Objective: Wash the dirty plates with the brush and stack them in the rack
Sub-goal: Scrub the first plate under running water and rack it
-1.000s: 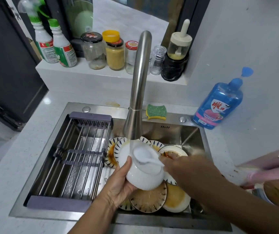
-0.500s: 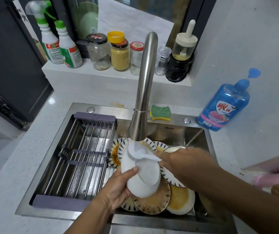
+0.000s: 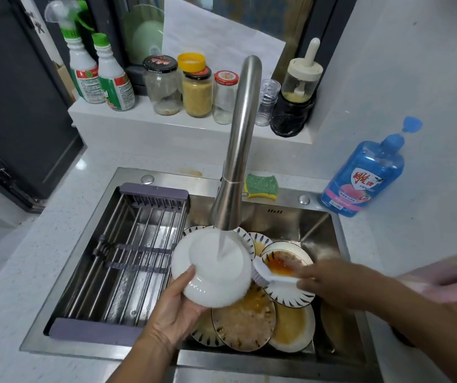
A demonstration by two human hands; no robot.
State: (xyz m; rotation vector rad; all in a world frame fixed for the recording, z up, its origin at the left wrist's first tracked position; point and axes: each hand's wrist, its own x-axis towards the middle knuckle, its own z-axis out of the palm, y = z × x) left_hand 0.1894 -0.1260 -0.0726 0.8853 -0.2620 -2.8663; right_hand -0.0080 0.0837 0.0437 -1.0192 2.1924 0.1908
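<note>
Head cam: left hand (image 3: 177, 308) cupping a glossy white dish (image 3: 213, 275) bottom-up in the steel faucet (image 3: 235, 150) stream, thumb pressed on its side, fingers hidden beneath — right hand (image 3: 329, 283), blurry, wrapped round the handle of a white plastic brush (image 3: 273, 276), bristles right at the dish's edge. Below, greasy round plates (image 3: 245, 324) with dark-dashed rims piled in the stainless sink (image 3: 202, 178), metal-rod rack (image 3: 128, 261) with purple ends across its left half. Pale speckled counter (image 3: 28, 272) around, blue soap bottle (image 3: 362, 172) at right, jars (image 3: 197, 92) on the white ledge (image 3: 144, 118).
</note>
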